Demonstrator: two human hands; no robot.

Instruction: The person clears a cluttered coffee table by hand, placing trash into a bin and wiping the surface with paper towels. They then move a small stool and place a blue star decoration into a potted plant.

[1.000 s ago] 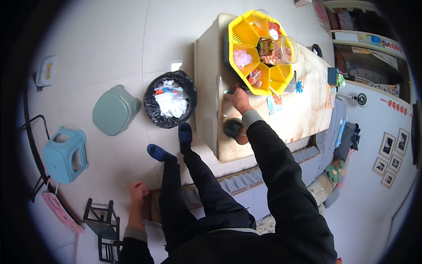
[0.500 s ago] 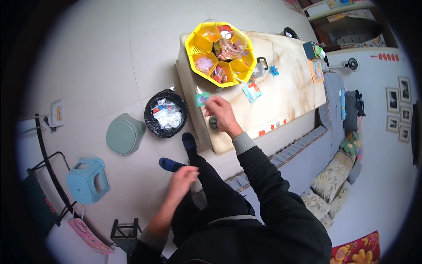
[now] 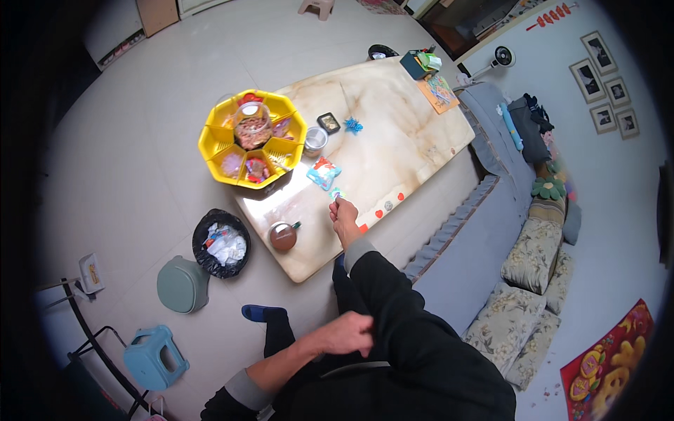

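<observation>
Head view: right hand (image 3: 345,216) pinches the green packet (image 3: 337,193) by its near end, seemingly for a light hold, at five o'clock from the blue bag (image 3: 324,173); left hand (image 3: 347,334) curled, closure unclear.

Soft, whitish light is spread rather brightly everywhere. Strong glare is seen on the tabletop (image 3: 393,140) at its left edge, just beside the yellow tray (image 3: 288,168). Details of the small packet (image 3: 337,192) are blurred. Toward the dark rim, straight lines are bent.
</observation>
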